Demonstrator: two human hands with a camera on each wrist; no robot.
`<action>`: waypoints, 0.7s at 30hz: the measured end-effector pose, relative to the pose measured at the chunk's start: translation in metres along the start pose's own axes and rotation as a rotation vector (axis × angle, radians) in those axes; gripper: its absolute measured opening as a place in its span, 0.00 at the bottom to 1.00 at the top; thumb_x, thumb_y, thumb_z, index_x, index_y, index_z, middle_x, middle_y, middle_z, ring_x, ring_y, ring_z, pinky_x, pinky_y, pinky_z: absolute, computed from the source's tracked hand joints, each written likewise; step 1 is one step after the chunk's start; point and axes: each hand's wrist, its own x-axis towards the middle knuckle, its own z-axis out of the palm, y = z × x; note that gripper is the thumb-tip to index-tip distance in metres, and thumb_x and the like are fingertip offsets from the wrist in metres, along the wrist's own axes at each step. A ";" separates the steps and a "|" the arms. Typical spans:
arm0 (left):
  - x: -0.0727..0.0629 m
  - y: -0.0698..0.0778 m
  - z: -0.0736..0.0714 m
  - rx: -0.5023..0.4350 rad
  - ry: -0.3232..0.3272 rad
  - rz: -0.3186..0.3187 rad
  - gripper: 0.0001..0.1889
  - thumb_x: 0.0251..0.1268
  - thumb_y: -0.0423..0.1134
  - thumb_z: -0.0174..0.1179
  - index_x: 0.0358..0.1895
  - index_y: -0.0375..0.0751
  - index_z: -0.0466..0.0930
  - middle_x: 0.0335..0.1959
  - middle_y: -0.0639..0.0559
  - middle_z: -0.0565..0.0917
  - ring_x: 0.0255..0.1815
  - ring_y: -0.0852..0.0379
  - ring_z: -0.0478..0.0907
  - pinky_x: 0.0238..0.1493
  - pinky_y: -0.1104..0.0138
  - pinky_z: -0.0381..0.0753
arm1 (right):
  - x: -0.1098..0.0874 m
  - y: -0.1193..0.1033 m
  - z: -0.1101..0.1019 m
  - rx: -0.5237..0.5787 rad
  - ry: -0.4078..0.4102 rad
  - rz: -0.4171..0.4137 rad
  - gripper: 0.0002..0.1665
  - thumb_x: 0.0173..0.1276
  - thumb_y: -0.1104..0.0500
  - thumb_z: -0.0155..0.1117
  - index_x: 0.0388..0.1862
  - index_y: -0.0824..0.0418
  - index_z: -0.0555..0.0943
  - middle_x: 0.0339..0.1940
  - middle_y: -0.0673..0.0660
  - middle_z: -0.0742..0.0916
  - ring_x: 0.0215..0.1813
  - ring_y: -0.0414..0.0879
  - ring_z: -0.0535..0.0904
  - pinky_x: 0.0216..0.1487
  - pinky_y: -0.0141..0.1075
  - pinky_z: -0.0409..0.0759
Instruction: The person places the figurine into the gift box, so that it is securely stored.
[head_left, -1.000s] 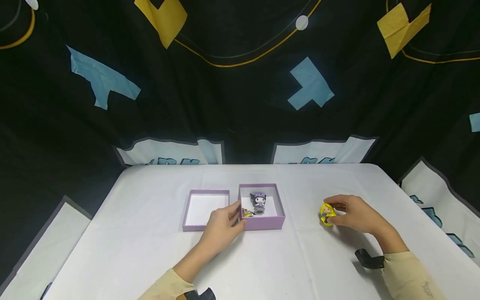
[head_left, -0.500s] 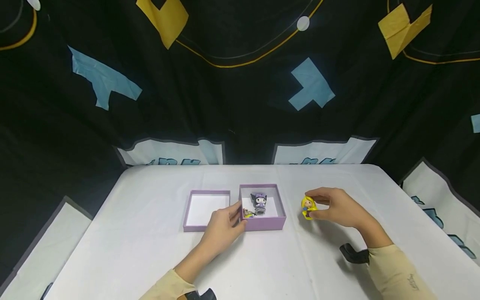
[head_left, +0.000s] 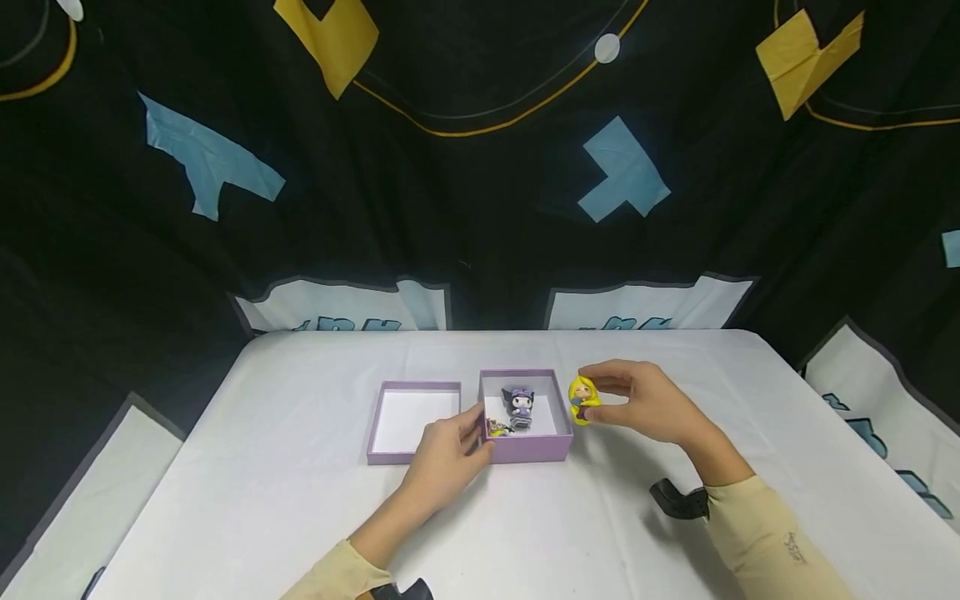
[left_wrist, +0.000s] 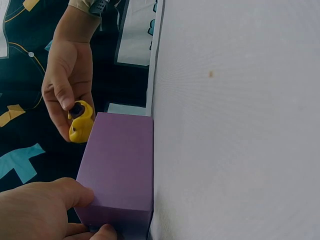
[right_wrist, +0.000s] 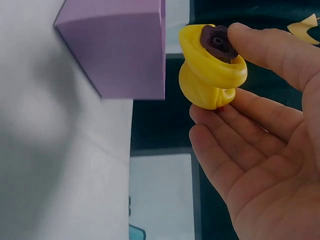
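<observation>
A small figurine [head_left: 582, 400] with long yellow hair is pinched between the thumb and fingers of my right hand [head_left: 647, 403], held up just right of the purple box [head_left: 528, 449]. In the right wrist view the figurine's dark base [right_wrist: 218, 44] faces the camera. My left hand [head_left: 442, 458] grips the box at its front left corner, thumb on the front wall. Inside the box lie a black-and-purple figurine [head_left: 520, 407] and, by the left wall, a small yellowish figure [head_left: 497, 427], partly hidden.
Left of the box lies a shallow purple-rimmed lid [head_left: 392, 457], white inside, partly behind the left hand. Both rest on a white-covered table [head_left: 300, 400]. A dark curtain [head_left: 480, 217] hangs behind the table's far edge.
My right hand has carried the yellow-haired figurine leftward and up, from the right part of the table to beside the box. The left hand and box have stayed in place.
</observation>
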 end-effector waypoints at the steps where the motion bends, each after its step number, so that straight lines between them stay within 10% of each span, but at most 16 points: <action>1: 0.000 0.000 0.000 0.000 0.001 -0.001 0.30 0.61 0.30 0.62 0.65 0.22 0.66 0.63 0.31 0.70 0.60 0.47 0.75 0.53 0.73 0.79 | 0.001 -0.001 0.002 -0.002 -0.003 -0.001 0.32 0.54 0.54 0.79 0.58 0.57 0.81 0.56 0.52 0.84 0.56 0.49 0.81 0.61 0.46 0.80; 21: -0.001 0.002 0.000 0.001 0.006 -0.004 0.30 0.61 0.30 0.63 0.65 0.22 0.67 0.63 0.31 0.71 0.60 0.48 0.75 0.53 0.73 0.79 | 0.015 -0.009 0.026 -0.025 -0.041 -0.022 0.33 0.54 0.53 0.79 0.60 0.55 0.81 0.57 0.49 0.84 0.58 0.53 0.80 0.62 0.52 0.78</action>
